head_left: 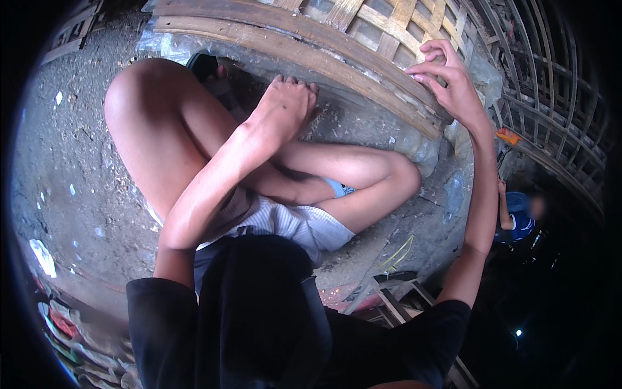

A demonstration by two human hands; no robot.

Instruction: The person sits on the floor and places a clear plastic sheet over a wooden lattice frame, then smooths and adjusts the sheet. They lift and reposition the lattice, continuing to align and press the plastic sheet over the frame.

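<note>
A large woven bamboo basket [363, 29] lies on the ground in front of me, its thick wooden rim [304, 52] facing me. My left hand [285, 104] reaches under the lower edge of the rim, fingers curled against it and the ground. My right hand [450, 78] rests on top of the rim at the right, fingers spread over the woven strips. Whether either hand truly grips the rim is unclear. I sit with bare legs folded just below the basket.
Grey dirt ground [71, 162] spreads to the left. Clear plastic sheet [421, 146] lies under the basket. More bamboo lattice [551, 97] stands at the right. Another person in blue [518, 214] sits at the right. Wooden pieces [395, 298] lie near my right side.
</note>
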